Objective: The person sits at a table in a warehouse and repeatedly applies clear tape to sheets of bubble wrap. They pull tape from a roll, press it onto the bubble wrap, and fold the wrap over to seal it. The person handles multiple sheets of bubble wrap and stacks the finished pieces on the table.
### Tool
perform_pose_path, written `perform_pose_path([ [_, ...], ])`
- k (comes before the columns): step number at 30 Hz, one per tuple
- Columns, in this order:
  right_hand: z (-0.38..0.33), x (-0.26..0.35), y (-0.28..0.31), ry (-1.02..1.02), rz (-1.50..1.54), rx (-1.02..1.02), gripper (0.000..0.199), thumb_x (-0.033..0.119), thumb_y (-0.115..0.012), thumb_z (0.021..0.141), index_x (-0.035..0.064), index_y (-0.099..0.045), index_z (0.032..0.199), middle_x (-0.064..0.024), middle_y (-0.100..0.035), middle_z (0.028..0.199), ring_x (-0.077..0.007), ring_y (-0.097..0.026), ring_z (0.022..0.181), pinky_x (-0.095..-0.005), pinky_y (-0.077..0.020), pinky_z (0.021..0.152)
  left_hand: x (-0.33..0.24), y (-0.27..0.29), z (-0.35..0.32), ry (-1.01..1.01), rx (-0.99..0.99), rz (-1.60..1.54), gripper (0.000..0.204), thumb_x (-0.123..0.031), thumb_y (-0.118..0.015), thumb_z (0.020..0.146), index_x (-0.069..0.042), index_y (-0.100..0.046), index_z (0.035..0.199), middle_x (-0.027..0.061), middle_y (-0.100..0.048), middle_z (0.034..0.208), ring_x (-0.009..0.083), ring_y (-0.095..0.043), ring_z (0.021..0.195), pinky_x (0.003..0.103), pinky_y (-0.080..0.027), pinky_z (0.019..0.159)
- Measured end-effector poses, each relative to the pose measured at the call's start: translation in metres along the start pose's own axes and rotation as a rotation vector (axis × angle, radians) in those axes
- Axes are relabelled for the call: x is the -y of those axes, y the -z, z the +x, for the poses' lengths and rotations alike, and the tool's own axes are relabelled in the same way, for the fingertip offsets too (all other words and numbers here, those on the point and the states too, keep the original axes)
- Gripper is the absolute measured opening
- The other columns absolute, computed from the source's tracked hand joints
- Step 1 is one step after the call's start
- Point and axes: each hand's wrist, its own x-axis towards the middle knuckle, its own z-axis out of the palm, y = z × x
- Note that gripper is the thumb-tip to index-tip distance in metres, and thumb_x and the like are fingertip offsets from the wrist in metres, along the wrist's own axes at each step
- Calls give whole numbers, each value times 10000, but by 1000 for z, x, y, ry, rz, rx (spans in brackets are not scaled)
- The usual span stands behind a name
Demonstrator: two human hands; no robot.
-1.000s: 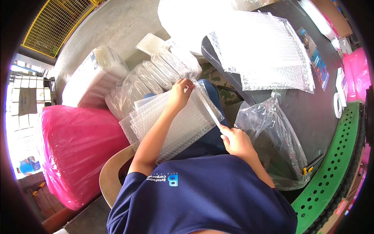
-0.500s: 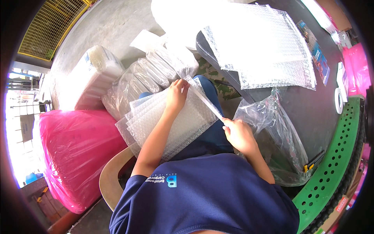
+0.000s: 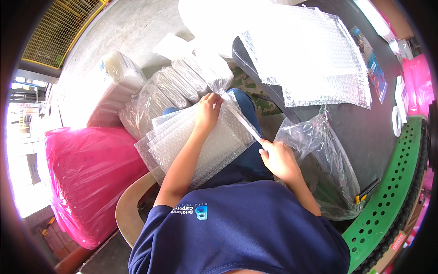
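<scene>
Nearest the body, past the dark blue shirt (image 3: 237, 223), the right hand (image 3: 279, 160) was closed on the near end of a narrow white strip (image 3: 246, 124), thumb and fingers together on it. The strip lay ahead of that hand and to its left, its long axis slanting away from the body toward the far left, roughly straight between the two hands. It ran along the right-hand edge of the bubble-wrap sheets (image 3: 230, 137), which rested on the lap in a slightly fanned pile, partly under the left forearm. Of the two, the right hand was nearer the body; the left hand (image 3: 208, 112) was farther out, well apart from it, its fingertips pinched at the sheets' far corner, beside the strip's far end. Whether those fingertips gripped the strip as well could not be told. Just right of the right hand, a crumpled clear plastic bag (image 3: 315, 146) spread against the dark table (image 3: 351, 132), on which more bubble wrap (image 3: 319, 59) lay, bright with glare. Beyond the left hand stood a row of clear-wrapped bundles (image 3: 173, 86), and farther off the concrete floor (image 3: 150, 23) stretched toward a yellow mesh panel (image 3: 61, 32).
</scene>
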Motion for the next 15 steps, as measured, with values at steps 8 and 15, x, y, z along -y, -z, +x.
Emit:
perform_pose_path([
  [8,3,-2,-3,8,-6,-4,303,139,-615,843,-1,-648,1110,-192,-643,708,-357,-657,672,-441,-520,633,7,-4,2,-59,-31,70,132,-141,-676,859,-15,-648,891,109,-637,828,241,-629,769,352,-498,723],
  [15,3,-1,-3,-10,5,5,315,139,-617,843,-5,-647,1121,-194,-644,715,-361,-657,669,-439,-517,627,4,-4,3,-20,-10,101,139,-142,-679,854,-9,-651,884,112,-631,823,241,-629,765,348,-498,717],
])
